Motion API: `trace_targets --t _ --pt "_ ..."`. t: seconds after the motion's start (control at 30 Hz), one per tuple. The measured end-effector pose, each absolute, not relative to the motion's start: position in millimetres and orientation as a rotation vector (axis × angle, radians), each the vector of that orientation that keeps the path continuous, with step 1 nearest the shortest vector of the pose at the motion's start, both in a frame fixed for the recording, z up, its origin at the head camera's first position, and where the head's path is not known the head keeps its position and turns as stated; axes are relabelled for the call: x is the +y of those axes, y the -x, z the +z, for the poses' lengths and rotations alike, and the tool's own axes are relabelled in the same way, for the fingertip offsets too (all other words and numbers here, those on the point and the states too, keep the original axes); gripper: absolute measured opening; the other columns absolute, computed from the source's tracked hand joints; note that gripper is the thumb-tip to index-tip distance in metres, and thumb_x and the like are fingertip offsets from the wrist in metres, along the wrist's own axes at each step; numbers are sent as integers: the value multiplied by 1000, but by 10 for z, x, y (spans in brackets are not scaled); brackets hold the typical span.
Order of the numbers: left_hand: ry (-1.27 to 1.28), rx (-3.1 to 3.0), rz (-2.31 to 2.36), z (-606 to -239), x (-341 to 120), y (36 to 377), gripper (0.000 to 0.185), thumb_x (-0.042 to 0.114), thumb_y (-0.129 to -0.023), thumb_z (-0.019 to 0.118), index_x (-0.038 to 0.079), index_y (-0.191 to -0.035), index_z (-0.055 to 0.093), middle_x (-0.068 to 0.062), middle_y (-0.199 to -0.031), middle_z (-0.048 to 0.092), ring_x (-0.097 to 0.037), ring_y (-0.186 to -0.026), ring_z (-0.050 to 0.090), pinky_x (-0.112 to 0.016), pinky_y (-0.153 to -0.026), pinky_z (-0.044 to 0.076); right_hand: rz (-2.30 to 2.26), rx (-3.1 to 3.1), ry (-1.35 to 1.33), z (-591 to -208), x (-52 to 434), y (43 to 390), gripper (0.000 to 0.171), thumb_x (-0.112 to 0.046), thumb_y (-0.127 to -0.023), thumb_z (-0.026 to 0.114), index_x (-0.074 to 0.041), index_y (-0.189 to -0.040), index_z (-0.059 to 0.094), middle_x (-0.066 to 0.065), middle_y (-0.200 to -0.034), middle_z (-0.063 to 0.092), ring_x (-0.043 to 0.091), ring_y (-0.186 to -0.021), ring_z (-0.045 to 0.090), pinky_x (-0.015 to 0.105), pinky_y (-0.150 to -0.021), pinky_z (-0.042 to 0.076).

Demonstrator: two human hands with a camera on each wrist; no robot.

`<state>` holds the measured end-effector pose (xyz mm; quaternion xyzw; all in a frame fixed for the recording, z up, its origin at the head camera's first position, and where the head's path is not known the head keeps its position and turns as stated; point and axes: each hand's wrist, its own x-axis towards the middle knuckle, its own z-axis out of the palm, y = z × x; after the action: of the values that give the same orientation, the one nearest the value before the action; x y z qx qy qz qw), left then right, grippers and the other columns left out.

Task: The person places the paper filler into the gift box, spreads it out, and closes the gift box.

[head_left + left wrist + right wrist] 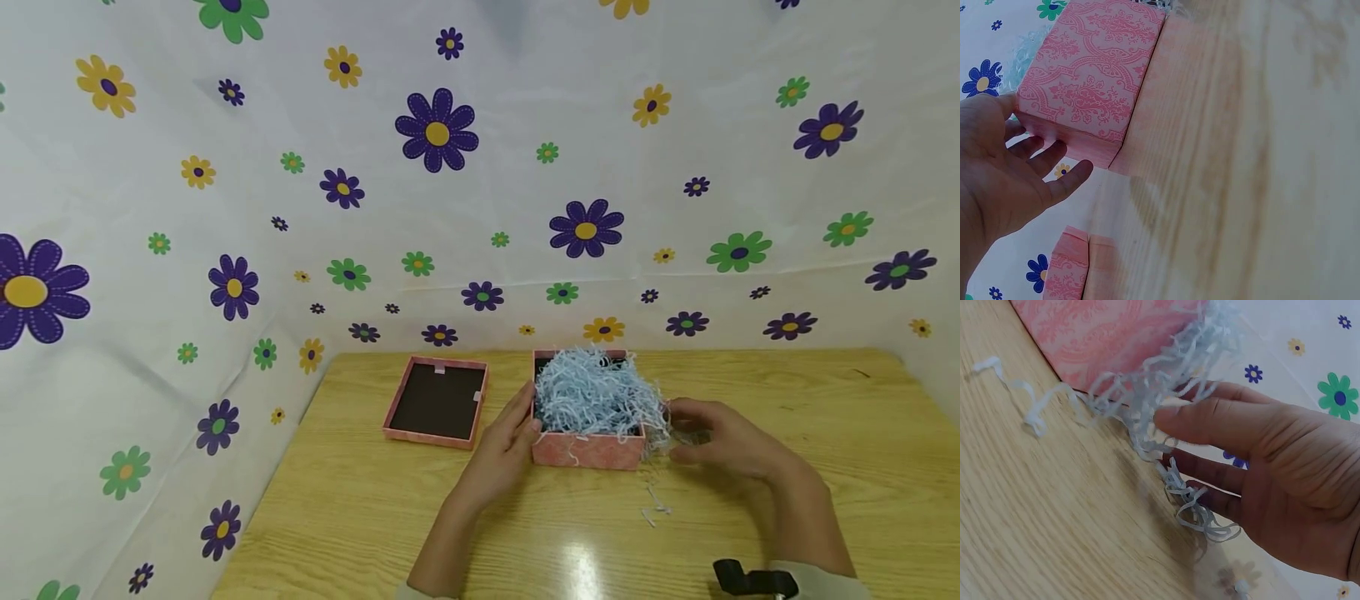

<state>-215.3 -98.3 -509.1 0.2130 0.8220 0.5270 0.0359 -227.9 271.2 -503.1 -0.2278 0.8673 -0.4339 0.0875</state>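
Your left hand (504,442) lies flat against the left side of the pink box (588,448), fingers straight and holding nothing. Your right hand (716,440) is at the box's right side with its fingers loosely bent among the pale blue shreds (596,392) that spill over the rim. The wrist view shows strands lying against the fingers (1210,422), but I cannot tell whether any are actually pinched.

The box sits near the middle of the bench (825,467), heaped well above its rim with shreds. That heap looks like the main risk. The shreds seem light and tangled, so pulling a few strands on the right would likely drag a whole clump out. A few stray strands (654,507) already lie on the bench in front of the box. Pressing with the left hand alone could also slide the box sideways on the smooth wood.

The lid (437,402) lies open side up to the left, apart from the box. A flowered sheet (225,208) closes in the back and left. Nothing stands between your hands and the box. A dark strap (750,579) shows at your right wrist.
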Motion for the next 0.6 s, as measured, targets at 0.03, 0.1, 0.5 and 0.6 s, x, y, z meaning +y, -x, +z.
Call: trace_targets --t 0.03,0.1,0.5,0.6 --pt "-654 2525 1619 -5090 -979 2152 61 33 -115 46 22 -170 23 1 -175 23 -22 -161 20 -52 -129 22 -1276 2601 678 -5039 2745 2273 56 -14 -88 87 -1 -138 65 20 -135 68 38 -120 66 28 -97 55" --pt "-652 2523 1616 -5088 -974 2150 62 33 -115 46 22 -170 22 2 -175 23 -21 -161 20 -52 -129 22 -1251 2627 664 -5036 2819 2254 53 -13 -89 86 -3 -137 67 19 -134 69 35 -120 67 26 -96 56" --pt "-636 2509 1642 -5094 -966 2148 60 32 -115 45 25 -170 23 3 -175 24 -23 -161 21 -55 -128 22 -1164 2762 434 -4890 3492 1965 56 -15 -94 81 -6 -145 59 -1 -142 59 -5 -114 55 24 -84 55" --pt "-631 2502 1638 -5094 -965 2146 59 32 -115 44 26 -170 22 4 -175 22 -22 -161 20 -54 -128 23 -1185 2677 411 -4957 3570 1942 64 -15 -91 84 -6 -148 55 -14 -142 53 6 -117 59 23 -81 55"
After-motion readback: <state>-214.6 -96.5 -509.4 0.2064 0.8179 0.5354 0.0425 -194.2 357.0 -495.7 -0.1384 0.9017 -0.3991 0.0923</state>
